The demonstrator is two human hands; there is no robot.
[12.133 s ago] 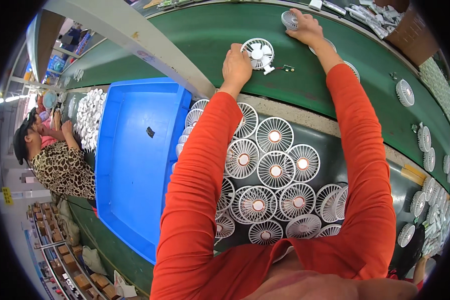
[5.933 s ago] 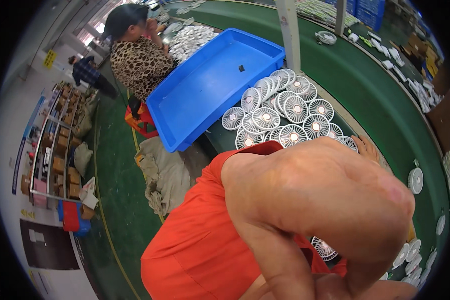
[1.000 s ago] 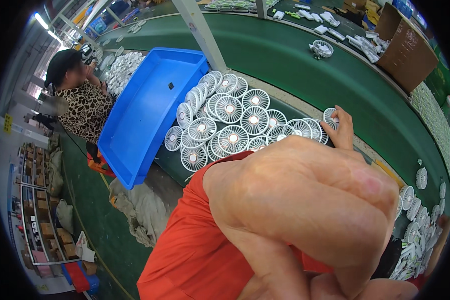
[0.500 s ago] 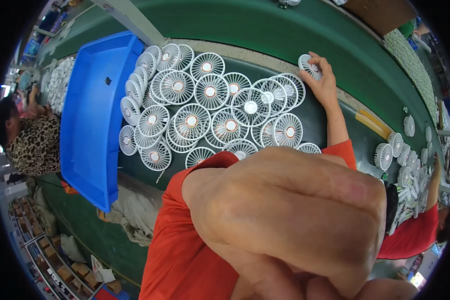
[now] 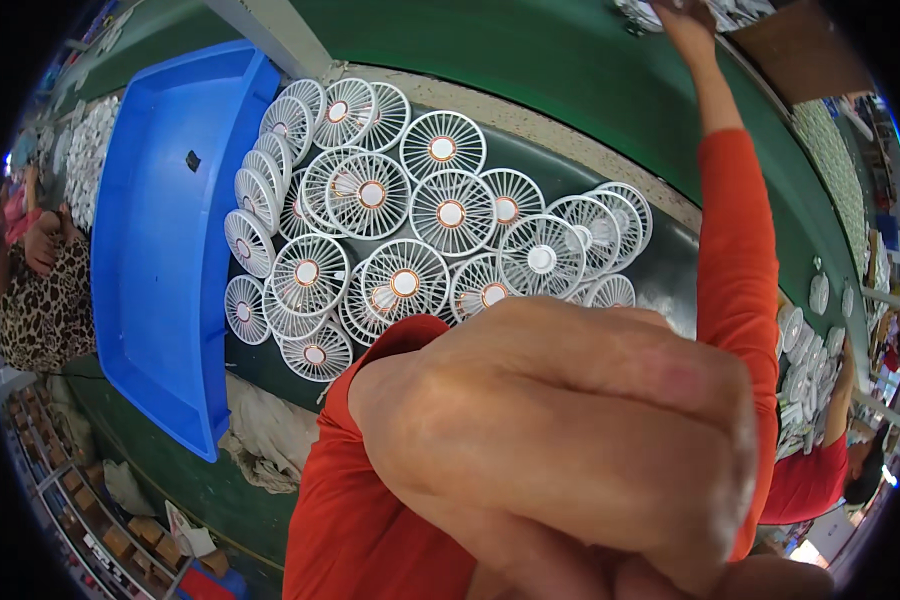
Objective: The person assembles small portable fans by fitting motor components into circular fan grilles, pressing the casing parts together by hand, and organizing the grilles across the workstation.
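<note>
Across the green belt [image 5: 560, 75], right hand [image 5: 686, 12] beside white parts [image 5: 745, 12]

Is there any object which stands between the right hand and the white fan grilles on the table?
Nothing upright is visible between the right hand and the white fan grilles. Only the green belt and pale ledge lie between; the white post stands farther left.

No label, number or sign seems readable, though the edges are blurred.
</note>
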